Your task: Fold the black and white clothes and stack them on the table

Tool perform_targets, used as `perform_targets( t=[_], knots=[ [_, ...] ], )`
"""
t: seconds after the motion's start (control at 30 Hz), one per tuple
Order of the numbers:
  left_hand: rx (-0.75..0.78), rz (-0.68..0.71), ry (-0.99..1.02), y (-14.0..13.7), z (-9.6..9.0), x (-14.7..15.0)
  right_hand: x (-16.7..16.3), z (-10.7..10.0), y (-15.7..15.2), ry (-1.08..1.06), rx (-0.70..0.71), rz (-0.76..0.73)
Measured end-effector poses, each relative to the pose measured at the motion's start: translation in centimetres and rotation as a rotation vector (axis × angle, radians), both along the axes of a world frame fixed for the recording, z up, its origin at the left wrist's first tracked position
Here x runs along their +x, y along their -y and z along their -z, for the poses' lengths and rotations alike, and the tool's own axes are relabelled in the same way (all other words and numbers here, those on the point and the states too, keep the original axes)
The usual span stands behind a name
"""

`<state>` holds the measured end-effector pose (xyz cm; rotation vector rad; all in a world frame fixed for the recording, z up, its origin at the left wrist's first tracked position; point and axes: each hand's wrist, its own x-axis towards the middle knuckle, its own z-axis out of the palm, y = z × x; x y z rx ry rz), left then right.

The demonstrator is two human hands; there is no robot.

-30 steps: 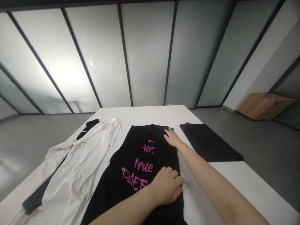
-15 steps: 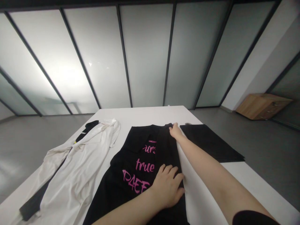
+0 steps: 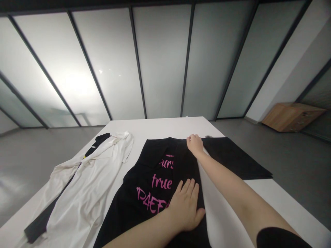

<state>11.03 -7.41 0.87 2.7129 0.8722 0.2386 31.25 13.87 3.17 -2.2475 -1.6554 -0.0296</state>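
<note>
While the left hand [image 3: 186, 208] lies flat, fingers slightly apart, on a black cloth shirt with pink lettering [image 3: 141, 172] at the lower centre of the frame, the right hand [image 3: 195, 145] curls its fingers at the garment's upper right corner (whether they pinch the cloth cannot be told). Straightening the turned-in side appears to be the step in hand; the next move would call for keeping that edge flat against the smooth white tabletop [image 3: 165, 127].
</note>
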Motion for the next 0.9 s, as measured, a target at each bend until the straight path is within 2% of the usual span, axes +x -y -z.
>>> perform_targets(
  t=[0.17, 0.27, 0.4, 0.67, 0.83, 0.9],
  knots=[
    [0.015, -0.033, -0.023, 0.2, 0.4, 0.2, -2.7, 2.5, 2.4, 0.051, -0.15, -0.195],
    [0.035, -0.038, -0.023, 0.2, 0.8, 0.3, -3.3, 3.8, 2.7, 0.06, -0.23, -0.197],
    [0.057, -0.039, -0.025, 0.3, 0.8, 0.2, -2.8, 3.6, 1.0, 0.037, -0.302, -0.149],
    [0.017, -0.056, -0.018, 0.3, 0.3, 0.2, -2.3, 3.3, -1.5, -0.004, -0.307, -0.091],
    [0.021, -0.045, -0.013, 0.3, 0.2, 0.1, -2.3, 3.0, -1.2, 0.009, -0.259, -0.106],
    [0.03, -0.043, -0.011, 0.3, 0.3, 0.1, -2.6, 2.7, -0.7, 0.035, -0.2, -0.123]
  ],
)
